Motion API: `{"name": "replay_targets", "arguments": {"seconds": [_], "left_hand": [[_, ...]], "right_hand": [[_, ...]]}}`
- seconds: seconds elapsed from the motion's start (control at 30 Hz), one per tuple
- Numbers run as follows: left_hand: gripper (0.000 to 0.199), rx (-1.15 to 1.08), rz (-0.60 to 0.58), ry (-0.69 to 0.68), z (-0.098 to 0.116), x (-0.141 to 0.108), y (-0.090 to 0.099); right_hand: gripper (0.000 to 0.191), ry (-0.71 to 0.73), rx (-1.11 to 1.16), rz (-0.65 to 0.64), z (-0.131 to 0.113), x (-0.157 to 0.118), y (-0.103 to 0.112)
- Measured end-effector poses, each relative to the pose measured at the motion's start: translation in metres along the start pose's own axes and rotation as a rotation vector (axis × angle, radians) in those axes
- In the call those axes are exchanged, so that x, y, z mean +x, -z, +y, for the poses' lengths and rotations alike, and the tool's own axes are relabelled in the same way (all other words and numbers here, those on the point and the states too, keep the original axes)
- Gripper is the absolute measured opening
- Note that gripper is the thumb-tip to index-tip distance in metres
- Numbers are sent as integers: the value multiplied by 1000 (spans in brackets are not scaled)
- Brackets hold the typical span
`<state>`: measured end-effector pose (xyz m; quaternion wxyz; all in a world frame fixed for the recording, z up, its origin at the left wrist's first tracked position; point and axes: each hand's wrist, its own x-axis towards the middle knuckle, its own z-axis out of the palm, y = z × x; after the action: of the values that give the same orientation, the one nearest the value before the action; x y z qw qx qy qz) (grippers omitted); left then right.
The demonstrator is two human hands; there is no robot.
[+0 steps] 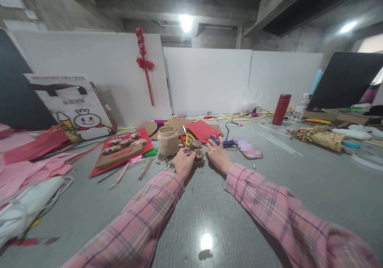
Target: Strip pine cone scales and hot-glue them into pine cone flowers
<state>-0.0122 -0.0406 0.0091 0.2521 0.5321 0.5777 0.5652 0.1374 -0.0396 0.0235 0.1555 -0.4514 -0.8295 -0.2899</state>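
My left hand has its fingers closed on the edge of a brown cardboard flower, just right of a tan jar. To the right of the flower, my right hand reaches to a blue glue gun, its fingers bent around the near end. Behind both hands lies a red paper sheet. Pliers with yellow and red handles lie between the jar and the flower, partly hidden.
Several brown flowers sit on a red card with a cardboard block at left. A phone, a red bottle and a wrapped bouquet stand or lie at right. Pink fabric covers the far left.
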Motion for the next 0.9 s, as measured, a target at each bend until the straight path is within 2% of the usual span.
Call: {"name": "replay_targets", "arguments": {"seconds": [0.17,0.33,0.47,0.57,0.67,0.73,0.9], "left_hand": [[28,150,32,-67,1,0,0],[29,192,31,-40,2,-1,0],[29,321,-5,-29,5,-2,0],[29,407,-76,-96,10,-5,0],[32,468,-153,-211,13,-9,-1],[32,495,-165,-261,14,-9,-1],[25,572,-59,-222,13,-8,0]], "right_hand": [[21,20,-14,11,1,-1,-1],[19,28,-20,43,4,-2,-4],[21,22,-25,101,6,-1,-1],[25,-37,5,168,10,1,1],[27,-98,86,235,13,2,-2],[26,-140,165,291,13,-1,-6],[23,-224,399,389,8,-11,-11]]}}
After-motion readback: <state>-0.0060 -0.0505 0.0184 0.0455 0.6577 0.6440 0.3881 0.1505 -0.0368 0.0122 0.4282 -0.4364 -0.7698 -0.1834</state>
